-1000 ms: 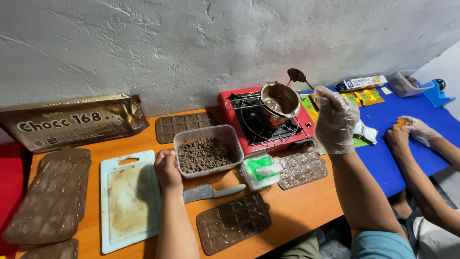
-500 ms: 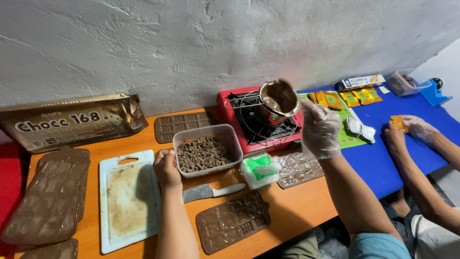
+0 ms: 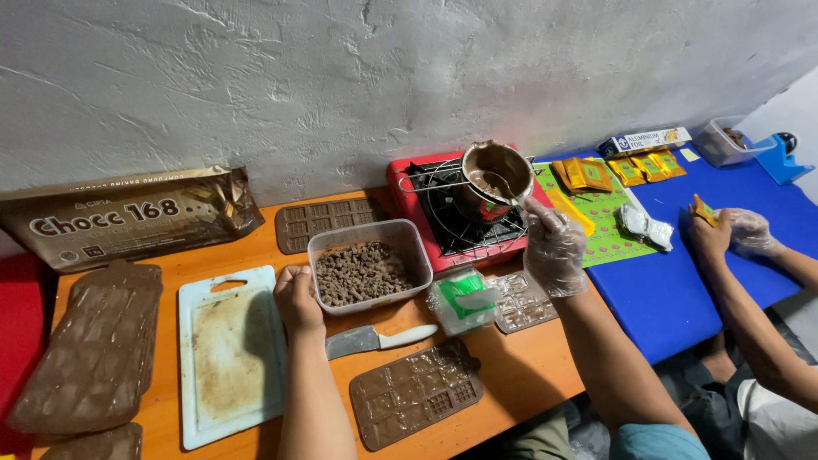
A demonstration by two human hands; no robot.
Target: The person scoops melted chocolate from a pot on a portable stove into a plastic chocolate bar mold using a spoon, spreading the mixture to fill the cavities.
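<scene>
Just beyond the gloved right hand [image 3: 554, 249], a red stove [image 3: 464, 217] carries a small pot [image 3: 496, 175] of melted chocolate; the fingers look half curled, and I cannot tell whether they grip its spoon. The bare left hand [image 3: 297, 298] rests clenched against the tub [image 3: 368, 264] of chocolate bits. A knocked pot handle could likely spill it.

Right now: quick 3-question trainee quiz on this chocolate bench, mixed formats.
1. True or false: the gloved right hand grips the knife.
2. What does the bare left hand touch? A) the clear tub of chocolate pieces B) the cutting board C) the small metal pot
3. Fill in: the pot sits on the red ____.

Key: 1 false, the knife lies alone on the table. 2 A. 3 stove.
</scene>
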